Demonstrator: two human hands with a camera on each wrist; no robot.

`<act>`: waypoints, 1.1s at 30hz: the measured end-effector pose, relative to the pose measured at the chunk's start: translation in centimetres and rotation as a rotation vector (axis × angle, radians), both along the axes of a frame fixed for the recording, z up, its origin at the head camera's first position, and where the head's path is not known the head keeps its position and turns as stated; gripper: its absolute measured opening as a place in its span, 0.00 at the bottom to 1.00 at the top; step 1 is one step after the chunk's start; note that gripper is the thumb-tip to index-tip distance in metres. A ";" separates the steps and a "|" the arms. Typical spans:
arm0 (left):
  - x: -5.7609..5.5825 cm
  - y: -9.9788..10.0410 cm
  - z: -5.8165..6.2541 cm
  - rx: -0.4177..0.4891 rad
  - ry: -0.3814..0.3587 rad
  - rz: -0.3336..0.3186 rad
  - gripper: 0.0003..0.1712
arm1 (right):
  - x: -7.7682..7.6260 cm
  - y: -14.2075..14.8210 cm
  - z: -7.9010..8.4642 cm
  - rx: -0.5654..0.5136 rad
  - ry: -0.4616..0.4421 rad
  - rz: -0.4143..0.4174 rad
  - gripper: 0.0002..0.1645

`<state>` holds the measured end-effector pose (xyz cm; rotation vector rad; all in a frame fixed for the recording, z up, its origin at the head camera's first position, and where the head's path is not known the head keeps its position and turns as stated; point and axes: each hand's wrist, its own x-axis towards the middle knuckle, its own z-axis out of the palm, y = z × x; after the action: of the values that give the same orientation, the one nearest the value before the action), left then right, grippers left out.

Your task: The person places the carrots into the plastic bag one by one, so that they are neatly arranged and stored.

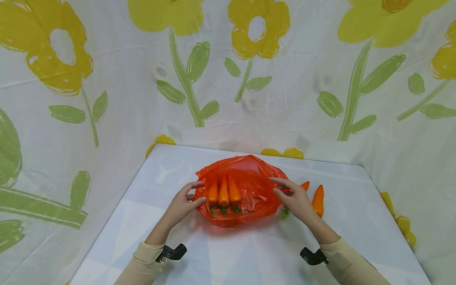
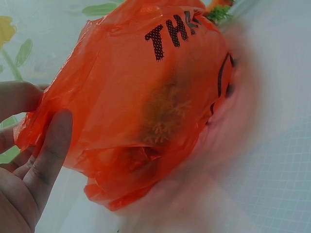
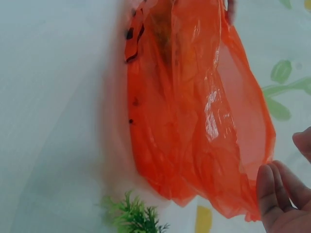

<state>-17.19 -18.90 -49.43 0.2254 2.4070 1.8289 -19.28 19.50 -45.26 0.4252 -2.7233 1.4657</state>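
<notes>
A thin red plastic bag (image 1: 263,206) with black lettering lies on the table, its mouth spread. Three orange carrots (image 1: 223,192) lie side by side in it, leafy green tops toward me. At the bag's left edge my left hand (image 1: 183,204) pinches the film between thumb and fingers; the left wrist view shows the bunched bag (image 2: 116,82) there. My right hand (image 1: 295,198) is at the bag's right rim, fingers (image 3: 268,187) fairly straight and touching the film. Beside that hand lie two more carrots (image 1: 318,201), one mostly hidden behind it.
The pale patterned table (image 1: 221,257) extends in front of the bag and to both sides. Behind it hangs a white curtain (image 1: 292,99) with yellow flowers. A leafy green carrot top (image 3: 133,216) shows beside the bag in the right wrist view.
</notes>
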 end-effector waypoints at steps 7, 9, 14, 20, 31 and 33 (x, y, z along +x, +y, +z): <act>0.0 0.0 0.0 0.024 0.017 -0.011 0.32 | 0.1 0.8 0.0 -0.005 0.038 0.012 0.22; 0.0 -0.1 0.0 0.022 0.017 -0.010 0.32 | 0.1 0.9 0.0 0.004 0.040 0.009 0.22; 0.0 -0.1 0.0 0.013 0.018 -0.007 0.32 | 0.2 1.4 0.1 0.006 0.055 -0.014 0.22; -0.1 -0.2 -0.2 0.013 0.019 -0.007 0.32 | 0.4 1.9 0.2 0.003 0.055 -0.035 0.23; -0.1 -0.1 -0.1 0.003 0.020 0.001 0.32 | 0.5 2.7 0.5 -0.015 0.096 -0.058 0.25; -0.1 -0.1 -0.1 0.001 0.018 0.002 0.32 | 0.6 2.8 0.5 -0.010 0.095 -0.066 0.25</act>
<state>-17.29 -18.98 -49.52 0.2404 2.4187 1.8368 -18.71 22.30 -44.71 0.3897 -2.6294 1.4051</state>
